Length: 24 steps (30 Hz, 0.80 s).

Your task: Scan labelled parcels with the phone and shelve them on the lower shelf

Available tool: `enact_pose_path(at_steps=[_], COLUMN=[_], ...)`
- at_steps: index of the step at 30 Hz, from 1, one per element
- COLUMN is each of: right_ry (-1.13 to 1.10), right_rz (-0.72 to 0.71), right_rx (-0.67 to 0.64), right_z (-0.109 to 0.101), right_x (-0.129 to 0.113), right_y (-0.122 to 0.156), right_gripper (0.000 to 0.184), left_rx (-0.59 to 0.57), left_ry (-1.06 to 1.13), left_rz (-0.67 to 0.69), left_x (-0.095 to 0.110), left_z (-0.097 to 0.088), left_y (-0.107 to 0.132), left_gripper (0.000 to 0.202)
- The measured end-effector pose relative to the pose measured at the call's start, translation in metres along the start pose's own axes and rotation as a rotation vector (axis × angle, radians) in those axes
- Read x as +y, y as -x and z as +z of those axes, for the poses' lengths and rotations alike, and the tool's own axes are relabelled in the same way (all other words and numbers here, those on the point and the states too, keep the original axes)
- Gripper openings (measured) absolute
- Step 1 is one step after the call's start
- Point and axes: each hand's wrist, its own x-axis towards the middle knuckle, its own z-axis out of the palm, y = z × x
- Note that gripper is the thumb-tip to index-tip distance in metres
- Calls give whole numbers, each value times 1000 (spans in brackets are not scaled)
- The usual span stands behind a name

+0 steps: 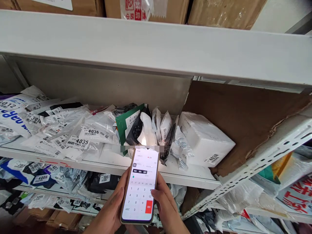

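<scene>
A smartphone point(138, 187) is held upright in front of the shelves, its lit screen showing a number keypad with a red button. My left hand point(114, 201) wraps round its left edge. On the other edge my right hand point(165, 201) grips it, the thumb lying over the screen's right side. Just behind the phone stand a green envelope point(124, 122) and several upright white and black parcels point(165, 126). To their right sits a white box point(204, 139) labelled 4038. Plastic mailing bags point(91, 131) with labels 4036 and 4035 lie to the left.
A white shelf edge point(146, 45) crosses above, with cardboard boxes point(146, 9) on top. Lower shelves hold more bagged parcels point(104, 182). A perforated metal upright point(255, 162) slants along the right, beside a brown cardboard panel point(239, 113).
</scene>
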Motion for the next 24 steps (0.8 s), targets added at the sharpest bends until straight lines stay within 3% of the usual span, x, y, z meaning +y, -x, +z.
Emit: enact_pose_path(at_steps=[3, 7, 13, 17, 20, 24], right_ry=[20, 107, 95, 89, 58, 50], right_rz=[3, -32, 136, 132, 114, 91], right_rx=[69, 99, 81, 80, 60, 112], right_z=[5, 5, -3, -4, -2, -1], right_x=[5, 15, 6, 6, 9, 12], right_y=[1, 0, 4, 4, 4, 2], right_gripper=[38, 51, 74, 81, 79, 77], left_rx=[31, 63, 118, 9, -125, -62], left_ry=[-51, -90, -33, -11, 59, 6], left_rz=[-29, -7, -30, -77, -78, -129], left_x=[0, -5, -4, 2, 9, 15], left_z=[-3, -5, -4, -7, -5, 0], left_y=[0, -1, -1, -1, -2, 0], left_gripper=[82, 77, 89, 87, 106, 110])
